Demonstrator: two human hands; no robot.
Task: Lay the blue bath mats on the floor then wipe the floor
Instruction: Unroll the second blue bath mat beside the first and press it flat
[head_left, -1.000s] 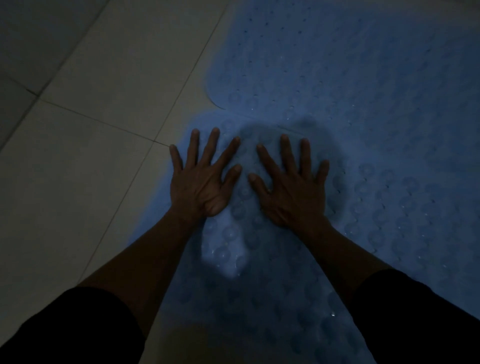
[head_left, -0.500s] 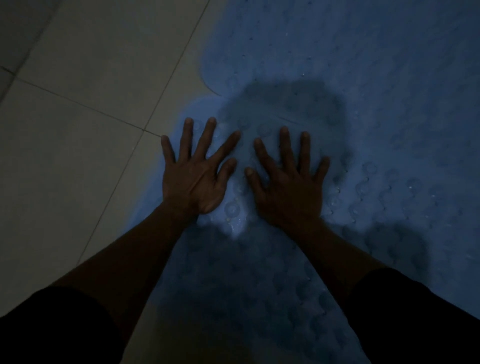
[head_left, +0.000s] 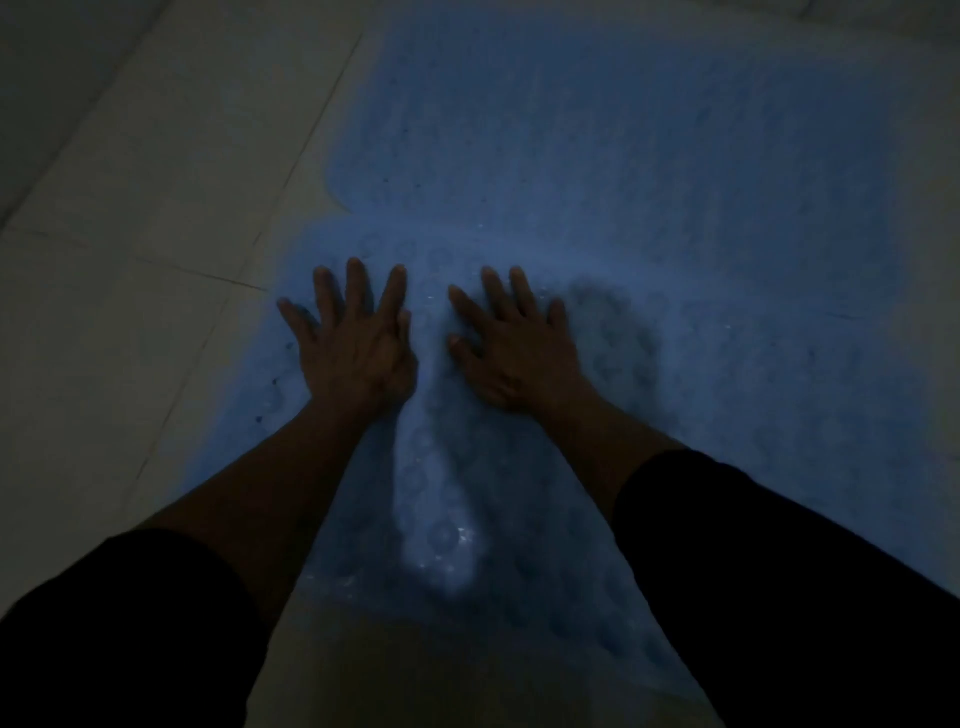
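Two blue bath mats lie on the pale tiled floor in dim light. The near mat, dotted with round suction cups, runs from the bottom of the view up to my hands. The far mat lies beyond it and overlaps its far edge. My left hand presses flat on the near mat close to its left edge, fingers spread. My right hand presses flat beside it, a short gap between the thumbs. Neither hand holds anything.
Bare pale floor tiles with grout lines stretch to the left of the mats. A strip of tile shows along the right edge. My dark sleeves fill the bottom corners.
Both hands have slid a little away from me and apart on the mat. The camera has pulled back, so more of the far mat and the right floor edge shows.
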